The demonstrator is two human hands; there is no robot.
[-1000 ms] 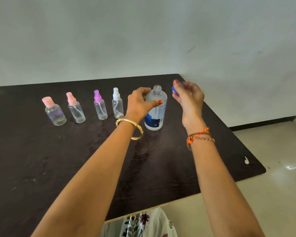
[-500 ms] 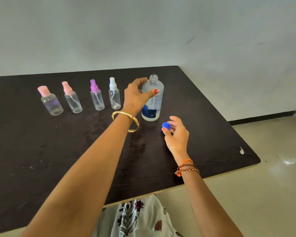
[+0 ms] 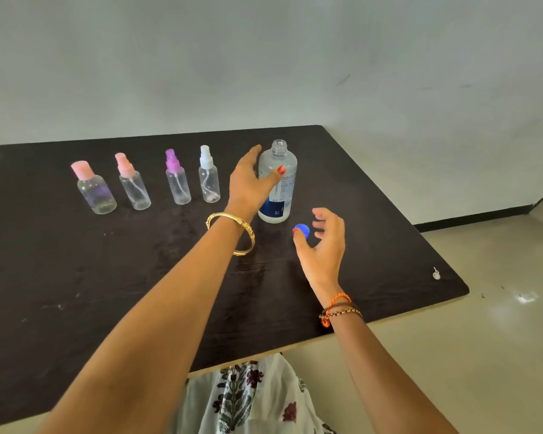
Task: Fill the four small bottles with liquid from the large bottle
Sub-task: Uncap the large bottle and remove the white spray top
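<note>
A dark brown desk (image 3: 107,292) stands against a pale grey wall (image 3: 264,57), with a beige floor (image 3: 483,355) to my right. Nearest me, my white floral-print clothing (image 3: 251,399) shows below the desk edge. My right hand (image 3: 322,245) hovers just above the desk, its fingers (image 3: 323,214) spread and loose, grasping nothing; the small round blue cap (image 3: 302,230) lies on the desk by my thumb tip, though I cannot tell whether the thumb touches it. Orange and brown thread bands (image 3: 339,308) circle that wrist. A gold bangle (image 3: 232,233) hangs on my left wrist. Beyond it my left hand (image 3: 251,183) rests against the large clear plastic bottle with a blue label (image 3: 278,186), thumb laid across its front, fingers loosely round its side. That bottle stands upright, its neck uncapped. To its left the four small clear bottles stand in a row, all capped: a white-topped spray bottle (image 3: 209,177), a purple-topped spray bottle (image 3: 177,178), a pink-topped spray bottle (image 3: 132,183) and a squat pink-capped bottle (image 3: 93,189).
</note>
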